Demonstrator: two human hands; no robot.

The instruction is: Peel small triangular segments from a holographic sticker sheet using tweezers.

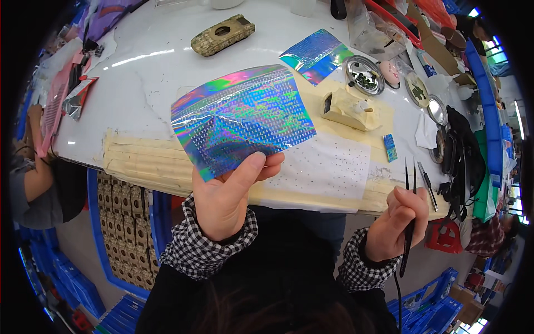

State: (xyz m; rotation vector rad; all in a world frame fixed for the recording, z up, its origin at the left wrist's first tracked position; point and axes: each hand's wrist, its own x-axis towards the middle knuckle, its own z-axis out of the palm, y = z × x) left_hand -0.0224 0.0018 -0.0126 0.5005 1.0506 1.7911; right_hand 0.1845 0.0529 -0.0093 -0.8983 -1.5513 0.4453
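Observation:
My left hand (pixel 231 192) pinches the lower edge of a shiny holographic sheet (pixel 245 114) covered in rows of small marks, held up over the table. In my right hand (pixel 397 220) is a pair of black tweezers (pixel 410 222), its tips pointing up and apart. A white sheet (pixel 328 170) dotted with tiny specks lies on the table between my hands. Beyond it sits a tape-covered block (pixel 347 108) with a small peg on it. A second holographic sheet (pixel 317 55) and a small holographic scrap (pixel 389 147) lie nearby. At the back stands a camouflage model tank hull (pixel 223 34).
Round metal dishes (pixel 364 75) with small dark green parts stand at the right. A pen-like tool (pixel 427 183) lies by the right edge. Below the table at left, a blue crate (pixel 100 234) holds several camouflage hulls. Another person's arm (pixel 36 172) is at the far left.

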